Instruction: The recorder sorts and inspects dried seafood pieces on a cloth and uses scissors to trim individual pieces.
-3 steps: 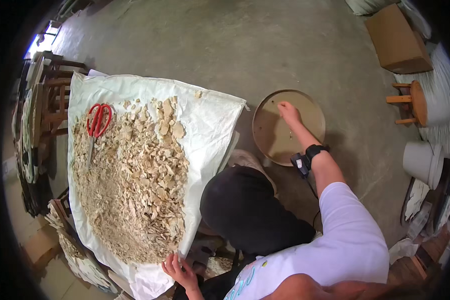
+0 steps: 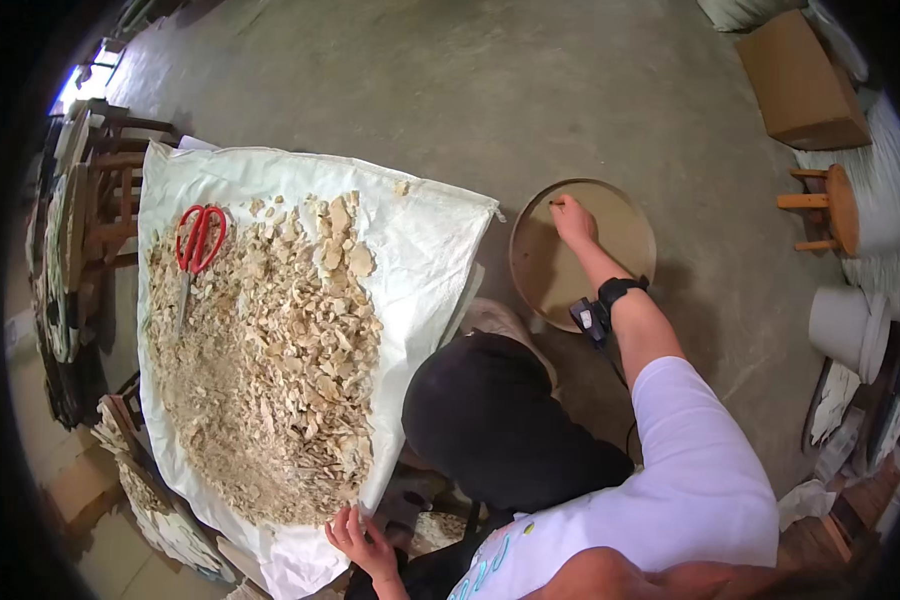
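My right hand (image 2: 574, 222) is over the round shallow tray (image 2: 632, 205) on the floor to the right. Its fingers are pinched together, with a tiny dark bit at the tips, too small to name. A black wrist strap with a small device (image 2: 592, 318) is on that arm. My left hand (image 2: 362, 542) rests at the near edge of a white woven sheet (image 2: 425, 215), its fingers slightly bent and apart, with nothing seen in them. Dry, pale brown flakes and crumbs (image 2: 310, 370) are heaped on the sheet. Red-handled scissors (image 2: 201, 240) lie on the heap's far left part.
My dark-clad knee (image 2: 480, 420) is between sheet and tray. Wooden stools (image 2: 115, 190) stand along the left. To the right are a cardboard box (image 2: 805, 80), a small wooden stool (image 2: 835, 210) and a white bucket (image 2: 850, 325).
My right hand has shifted slightly toward a dark speck in the tray, and its fingertips now meet there. The view has moved a little; my left hand stays put.
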A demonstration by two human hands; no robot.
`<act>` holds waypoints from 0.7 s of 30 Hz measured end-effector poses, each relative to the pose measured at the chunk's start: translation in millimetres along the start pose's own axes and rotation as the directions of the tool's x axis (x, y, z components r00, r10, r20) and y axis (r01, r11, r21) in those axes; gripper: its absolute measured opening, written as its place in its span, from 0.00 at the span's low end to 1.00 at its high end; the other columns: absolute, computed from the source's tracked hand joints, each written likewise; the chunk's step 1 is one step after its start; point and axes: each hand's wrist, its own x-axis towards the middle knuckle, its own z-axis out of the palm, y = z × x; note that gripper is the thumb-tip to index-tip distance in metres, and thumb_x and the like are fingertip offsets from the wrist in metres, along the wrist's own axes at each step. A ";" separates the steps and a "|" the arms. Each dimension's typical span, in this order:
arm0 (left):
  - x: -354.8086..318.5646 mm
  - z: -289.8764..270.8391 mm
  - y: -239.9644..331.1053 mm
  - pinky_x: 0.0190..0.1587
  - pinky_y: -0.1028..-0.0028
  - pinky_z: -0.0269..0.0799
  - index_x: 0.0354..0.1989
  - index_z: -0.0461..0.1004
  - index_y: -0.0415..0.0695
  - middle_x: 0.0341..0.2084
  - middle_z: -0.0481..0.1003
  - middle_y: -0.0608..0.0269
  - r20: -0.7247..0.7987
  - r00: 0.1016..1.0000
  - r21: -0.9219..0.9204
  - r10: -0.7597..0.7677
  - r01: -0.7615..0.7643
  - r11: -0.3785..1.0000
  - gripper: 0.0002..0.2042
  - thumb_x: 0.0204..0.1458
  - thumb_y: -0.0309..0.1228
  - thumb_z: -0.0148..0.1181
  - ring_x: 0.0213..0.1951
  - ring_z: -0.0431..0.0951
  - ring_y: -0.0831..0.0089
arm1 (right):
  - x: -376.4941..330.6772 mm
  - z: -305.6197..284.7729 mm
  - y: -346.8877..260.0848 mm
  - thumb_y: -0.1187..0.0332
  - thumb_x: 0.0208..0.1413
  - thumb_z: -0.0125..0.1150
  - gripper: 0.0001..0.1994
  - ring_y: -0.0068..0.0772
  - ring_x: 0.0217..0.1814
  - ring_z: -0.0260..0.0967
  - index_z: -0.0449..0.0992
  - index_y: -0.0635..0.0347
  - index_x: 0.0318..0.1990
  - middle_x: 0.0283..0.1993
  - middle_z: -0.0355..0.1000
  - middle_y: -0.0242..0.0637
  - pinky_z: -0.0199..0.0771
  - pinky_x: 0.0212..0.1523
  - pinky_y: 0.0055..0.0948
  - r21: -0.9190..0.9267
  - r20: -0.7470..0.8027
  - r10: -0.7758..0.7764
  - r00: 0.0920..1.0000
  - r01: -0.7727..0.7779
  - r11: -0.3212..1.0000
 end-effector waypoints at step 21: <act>1.6 4.7 10.1 0.56 0.55 0.47 0.40 0.67 0.41 0.38 0.67 0.56 -0.001 1.000 -0.058 -0.012 0.012 0.998 0.13 0.44 0.20 0.51 0.44 0.66 0.61 | 37.3 0.9 29.3 0.64 0.48 0.49 0.12 0.44 0.31 0.68 0.63 0.60 0.38 0.30 0.70 0.47 0.67 0.29 0.38 -0.489 -0.078 -0.006 0.997 -0.033 0.872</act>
